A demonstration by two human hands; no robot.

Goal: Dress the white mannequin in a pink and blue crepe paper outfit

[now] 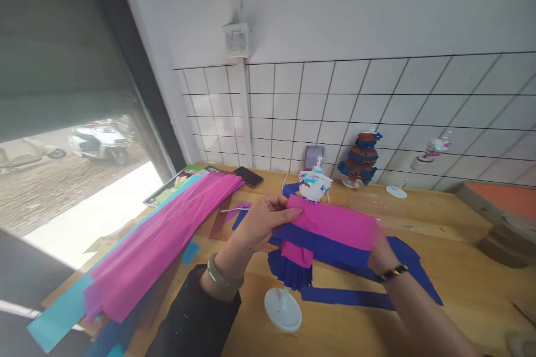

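Note:
My left hand (263,223) pinches the left end of a pink crepe paper strip (337,223), fingers closed on it. My right hand (382,259) grips the strip's right end from behind, mostly hidden by the paper. The strip is held across a small doll (315,185) on a white round stand (283,309). The doll wears a pleated dark blue paper skirt (290,271) with a pink piece on it. Dark blue paper strips (347,297) trail under my hands onto the wooden table (460,268).
A long stack of pink and turquoise crepe paper (146,251) lies at the left. A black phone (248,176) rests near the tiled wall. Another paper-dressed doll (362,158) and a white figure (431,150) stand at the back. Cardboard boxes (502,217) sit at the right.

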